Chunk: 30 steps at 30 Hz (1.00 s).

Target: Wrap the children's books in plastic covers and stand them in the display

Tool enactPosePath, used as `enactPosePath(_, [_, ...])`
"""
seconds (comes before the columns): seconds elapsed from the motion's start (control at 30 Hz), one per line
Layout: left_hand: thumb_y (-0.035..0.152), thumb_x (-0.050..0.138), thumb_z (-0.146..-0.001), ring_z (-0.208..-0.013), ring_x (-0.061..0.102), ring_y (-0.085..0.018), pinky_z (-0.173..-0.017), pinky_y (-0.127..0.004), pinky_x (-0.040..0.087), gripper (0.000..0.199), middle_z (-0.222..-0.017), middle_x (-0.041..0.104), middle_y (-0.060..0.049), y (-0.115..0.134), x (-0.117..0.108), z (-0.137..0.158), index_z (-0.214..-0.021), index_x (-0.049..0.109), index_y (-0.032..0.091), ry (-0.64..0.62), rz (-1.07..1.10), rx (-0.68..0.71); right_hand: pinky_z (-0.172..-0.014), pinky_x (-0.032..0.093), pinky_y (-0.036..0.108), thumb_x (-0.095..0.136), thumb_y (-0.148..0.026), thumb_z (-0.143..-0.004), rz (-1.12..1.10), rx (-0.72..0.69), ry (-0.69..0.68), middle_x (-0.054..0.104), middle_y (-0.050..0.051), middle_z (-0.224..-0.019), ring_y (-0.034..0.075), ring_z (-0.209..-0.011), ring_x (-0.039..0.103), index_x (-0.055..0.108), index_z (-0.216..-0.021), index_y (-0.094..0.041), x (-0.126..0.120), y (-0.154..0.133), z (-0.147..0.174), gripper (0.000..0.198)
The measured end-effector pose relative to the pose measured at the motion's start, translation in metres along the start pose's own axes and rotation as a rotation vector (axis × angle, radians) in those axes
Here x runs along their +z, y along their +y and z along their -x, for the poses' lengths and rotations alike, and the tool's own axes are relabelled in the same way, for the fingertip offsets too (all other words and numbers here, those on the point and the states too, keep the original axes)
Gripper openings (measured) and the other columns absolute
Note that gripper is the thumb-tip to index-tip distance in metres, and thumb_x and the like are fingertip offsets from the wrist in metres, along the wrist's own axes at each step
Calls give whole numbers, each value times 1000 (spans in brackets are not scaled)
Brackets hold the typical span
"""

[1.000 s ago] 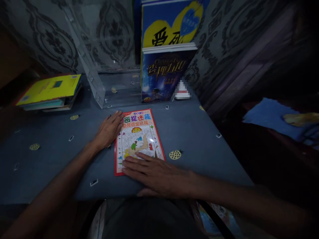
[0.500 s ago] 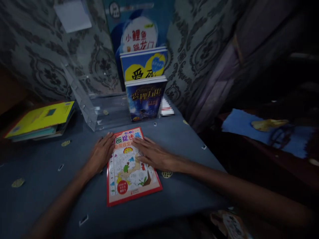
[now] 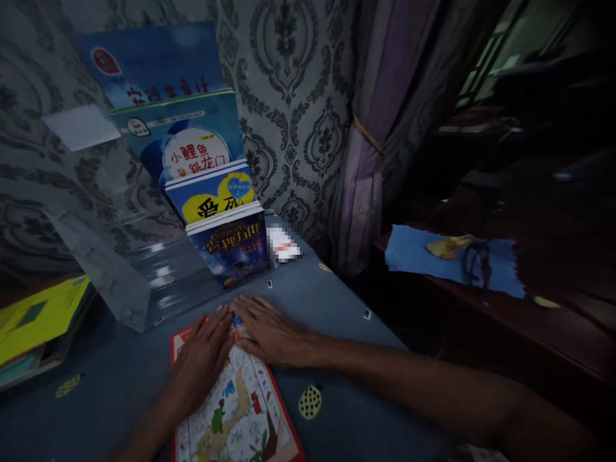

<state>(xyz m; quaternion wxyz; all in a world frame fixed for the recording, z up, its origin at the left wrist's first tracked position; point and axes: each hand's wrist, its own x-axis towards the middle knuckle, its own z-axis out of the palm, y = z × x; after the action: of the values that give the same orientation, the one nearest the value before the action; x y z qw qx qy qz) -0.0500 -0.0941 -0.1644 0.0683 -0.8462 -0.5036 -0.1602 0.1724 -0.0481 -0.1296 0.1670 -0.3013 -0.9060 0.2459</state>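
Note:
A red-bordered picture book (image 3: 240, 410) lies flat on the dark patterned tablecloth, its lower edge cut off by the frame. My left hand (image 3: 205, 356) rests palm down across its upper left, fingers stretched out over the title. My right hand (image 3: 269, 333) lies flat over the top right corner, its fingertips close to those of the left. Most of the title is hidden under the hands. Just beyond them, several books stand in tiers in a clear stand, with a dark blue book (image 3: 231, 247) in front and a blue-and-yellow book (image 3: 212, 192) behind it.
The clear plastic stand (image 3: 110, 276) reaches leftward. At the left edge lies a stack topped by a yellow book (image 3: 43, 317). A blurred white item (image 3: 283, 244) sits right of the books. Past the table's right edge, a blue cloth (image 3: 409, 250) lies on a dark red surface.
The view has swung right and up, showing more of the tiered books and the curtain. My left hand has moved inward over the book's title, closer to my right hand.

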Motion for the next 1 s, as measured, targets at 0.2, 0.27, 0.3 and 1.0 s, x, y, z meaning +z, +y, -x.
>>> enactPosePath(0.2, [28,41,-105,-129,63,-26,-109,-50,52,45,-142,64,-11,-5,8,-15,-150,44,25,134,70,58,-128,19,45,50,-38,-102,-13,17,-11,37,21,-163,27,-156,25,29,-158,-3,2,1,-1,69])
enactPosePath(0.27, [27,42,-105,-128,63,-27,-107,-50,53,46,-141,64,-11,-6,9,-15,-150,42,26,149,65,66,-128,19,45,50,-38,-103,-23,24,-14,36,21,-163,27,-156,24,29,-158,-3,2,1,0,69])
enactPosePath(0.3, [28,42,-105,-128,64,-27,-107,-51,54,45,-140,65,-11,-6,9,-14,-150,42,26,149,60,69,-128,19,46,50,-38,-103,-27,26,-12,36,21,-163,27,-156,24,28,-159,-3,1,1,0,69])
enactPosePath(1.0, [45,28,-104,-123,61,-37,-99,-55,53,52,-135,62,-23,-28,-32,37,-128,59,11,64,-120,-376,-127,22,50,54,-37,-102,134,49,-42,37,21,-162,30,-154,30,45,-150,-8,-1,2,6,57])
